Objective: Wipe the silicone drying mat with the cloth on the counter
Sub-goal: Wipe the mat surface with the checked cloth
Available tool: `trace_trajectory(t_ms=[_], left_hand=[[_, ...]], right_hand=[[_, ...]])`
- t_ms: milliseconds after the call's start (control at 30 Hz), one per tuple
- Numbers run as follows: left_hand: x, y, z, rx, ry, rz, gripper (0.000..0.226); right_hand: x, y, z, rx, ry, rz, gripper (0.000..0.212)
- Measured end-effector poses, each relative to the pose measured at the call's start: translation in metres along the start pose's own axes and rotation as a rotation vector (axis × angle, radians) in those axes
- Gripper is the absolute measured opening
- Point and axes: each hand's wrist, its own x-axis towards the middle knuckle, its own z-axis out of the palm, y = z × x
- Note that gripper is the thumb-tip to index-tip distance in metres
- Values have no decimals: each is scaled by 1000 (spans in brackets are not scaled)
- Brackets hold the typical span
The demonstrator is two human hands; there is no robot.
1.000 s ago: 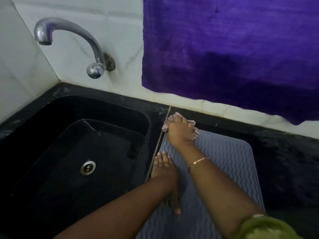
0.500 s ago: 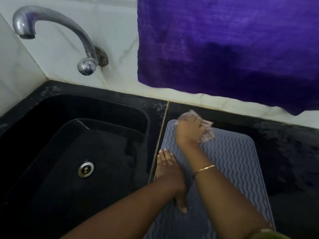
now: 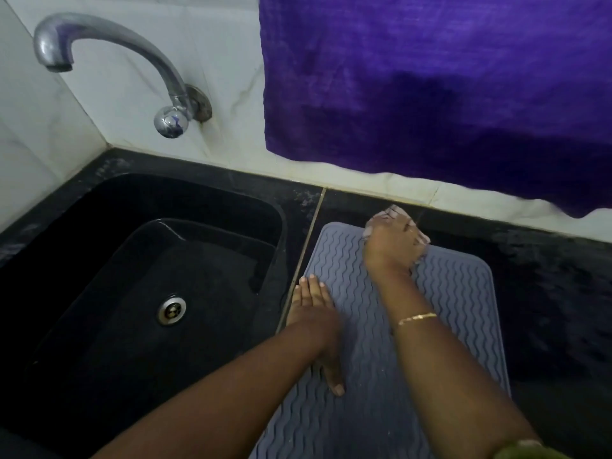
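A person's two forearms reach in from the bottom of the frame over a grey silicone drying mat that lies flat on the black tabletop, just beside the sink. Nearest the camera, the left hand lies flat on the mat's left edge, fingers together and extended, thumb stretched back across the ribbed surface; it holds nothing and appears to be pinning the mat in place, as it did a second ago. Farther on, the right hand, a thin gold bracelet on its wrist, presses down on a pale cloth at the mat's far edge; the grip is closed over the bunched cloth, whose edges show around and beyond the knuckles. What has changed is the position of that hand: a second ago it worked the far left corner by the seam in the tabletop, and it has since travelled rightward along the far edge to about the middle. That suggests the wiping is under way but early, with the far right corner and most of the nearer ribbed area probably yet to be covered. Beyond the hands, a chrome tap curves out from the white tiled wall above the sink, and a purple towel hangs down the wall behind the mat.
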Motion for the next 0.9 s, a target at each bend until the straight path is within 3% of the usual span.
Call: trace_trajectory(t_ms=[133,267,333,567,800,900], left_hand=[[3,-1,5,-37,-6,1,152],[4,-8,12,-111,44,38,154],[3,-12,17,-141,100,53,153],[-7,-24,44,-293,241,88,140],[-7,-23,37,-212,199,71,142],[-7,-21,33,-171,171,28,142]], right_hand=[[-21,-35,4,61,-26,-289,41],[-52,-13,18,73,8,-645,36],[-34,-3,17,41,14,-637,37],[9,-39,12,-27,19,-332,42],[-35,-33,19,-82,53,-630,41],[-5,-30,5,-182,51,-564,39]])
